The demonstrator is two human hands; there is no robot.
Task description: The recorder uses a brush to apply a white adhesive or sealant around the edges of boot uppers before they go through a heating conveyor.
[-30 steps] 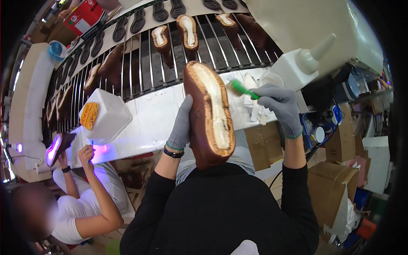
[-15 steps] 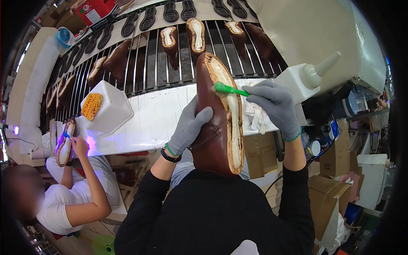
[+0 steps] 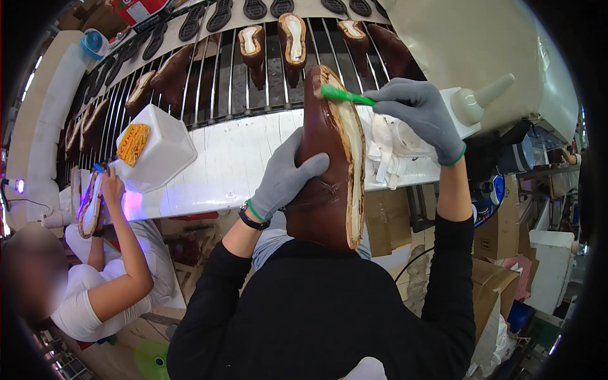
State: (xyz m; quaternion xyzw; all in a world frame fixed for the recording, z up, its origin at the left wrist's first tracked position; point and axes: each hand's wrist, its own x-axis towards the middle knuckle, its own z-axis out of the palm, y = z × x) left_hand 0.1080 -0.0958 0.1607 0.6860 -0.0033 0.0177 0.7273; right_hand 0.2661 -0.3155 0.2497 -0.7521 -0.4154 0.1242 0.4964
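Both my hands wear grey gloves. Wrapped round the side of a brown leather boot is my left hand, which holds it with its bottom turned to the right. That underside has a tan rim and a whitish middle. My right hand pinches a brush with a green handle. Its head rests at the upper edge of the boot's bottom, near the toe or heel end; which end I cannot tell. The bristles are mostly hidden.
A roller conveyor beyond the white table carries several brown boots, with black soles behind. A white container stands left, a white bottle right. At left, a co-worker's hand brushes another sole.
The boot has turned so its underside faces more to the right. My right hand has moved up and slightly right, and the brush head has gone up along the boot's edge.
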